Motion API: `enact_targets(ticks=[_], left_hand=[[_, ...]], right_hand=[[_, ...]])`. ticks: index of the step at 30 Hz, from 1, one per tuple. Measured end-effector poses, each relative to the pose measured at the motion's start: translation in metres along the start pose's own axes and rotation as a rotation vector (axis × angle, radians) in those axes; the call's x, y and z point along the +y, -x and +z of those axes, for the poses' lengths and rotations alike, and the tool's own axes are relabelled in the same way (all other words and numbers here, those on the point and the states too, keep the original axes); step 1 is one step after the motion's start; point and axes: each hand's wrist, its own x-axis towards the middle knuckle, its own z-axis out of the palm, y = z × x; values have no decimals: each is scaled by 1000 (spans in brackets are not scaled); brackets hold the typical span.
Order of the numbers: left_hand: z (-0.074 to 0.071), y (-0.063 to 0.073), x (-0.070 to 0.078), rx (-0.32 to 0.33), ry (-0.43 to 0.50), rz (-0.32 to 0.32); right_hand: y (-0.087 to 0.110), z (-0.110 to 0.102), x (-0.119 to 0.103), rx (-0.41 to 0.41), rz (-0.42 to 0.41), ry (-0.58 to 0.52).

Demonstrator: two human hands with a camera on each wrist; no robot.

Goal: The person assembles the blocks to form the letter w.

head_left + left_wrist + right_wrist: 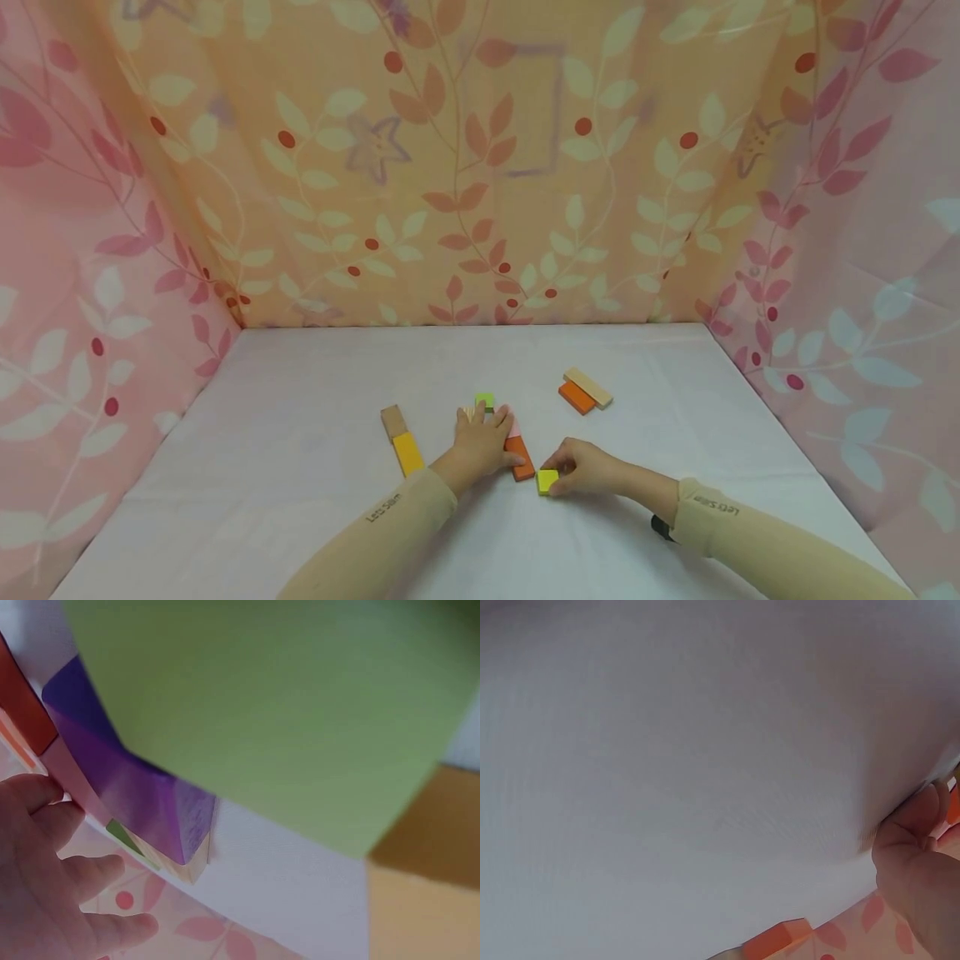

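Note:
My left hand (482, 443) rests with spread fingers over a group of blocks, its thumb by an orange-red block (520, 459). A pink block (514, 427) lies end to end with that one. Just beyond the fingertips sits a light green block (485, 402). In the left wrist view, a purple block (124, 769) and a big light green surface (262, 720) show beside the fingers; the hand hides the purple block from the head view. My right hand (588, 467) pinches a small yellow block (547, 482) on the table, near the orange-red block's close end.
To the left, a brown wooden block (393, 422) touches an amber block (408, 452). Farther back on the right, a pale wooden block (588, 387) lies alongside an orange block (576, 398). Leaf-patterned curtains (450, 208) enclose the white table (300, 375) at the back and sides.

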Motion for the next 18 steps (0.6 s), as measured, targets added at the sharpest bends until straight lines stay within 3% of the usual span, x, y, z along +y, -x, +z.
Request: enact_targets(ticks=[5,10,13,18], left_hand=[[1,0,-2,4,-2,0],[0,-1,-1,-2,-6,-2],[0,0,0,-9,-10,-2],[-1,1,1,-6,-14,2]], right_hand=[[-2,0,-1,-19,24,-3],[-2,-13,3,-8,70,-96],[-3,-25,8,87,138,-158],[-11,-44,21,331,215,-180]])
